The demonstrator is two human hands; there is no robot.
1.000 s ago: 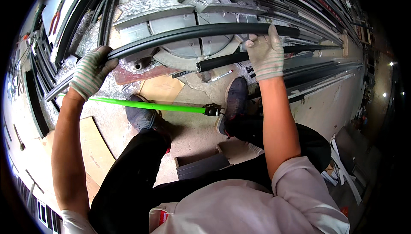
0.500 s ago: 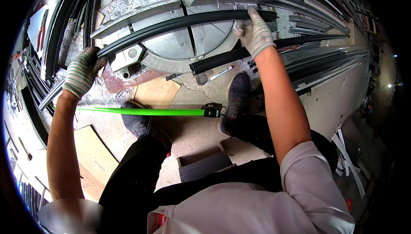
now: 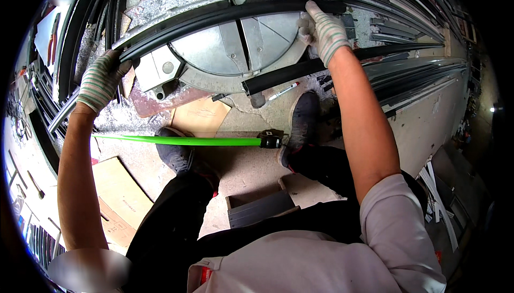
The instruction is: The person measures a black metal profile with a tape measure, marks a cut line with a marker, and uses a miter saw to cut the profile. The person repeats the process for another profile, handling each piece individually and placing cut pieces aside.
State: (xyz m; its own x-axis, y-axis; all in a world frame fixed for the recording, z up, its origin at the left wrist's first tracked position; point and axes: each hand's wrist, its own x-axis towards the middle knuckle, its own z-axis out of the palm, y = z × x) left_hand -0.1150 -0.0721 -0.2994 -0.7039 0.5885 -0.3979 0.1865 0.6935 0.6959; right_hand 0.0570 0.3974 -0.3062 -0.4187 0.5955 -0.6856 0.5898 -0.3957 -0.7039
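A long black profile strip lies across the round silver bed of a mitre saw, along its metal fence. My left hand, in a striped knit glove, is closed around the strip left of the bed. Near the strip's right end, my right hand, gloved alike, is closed on its near side, with one finger over the top. A second black profile lies on the near right side of the bed.
Below the saw, a tape measure has its green blade drawn out leftward. A white marker lies near my shoe. Stacked profiles fill the right side; more dark profiles stand at left. Cardboard lies on the floor.
Both hands have moved the black strip away from me across the saw bed, up to the fence. The view has shifted slightly.
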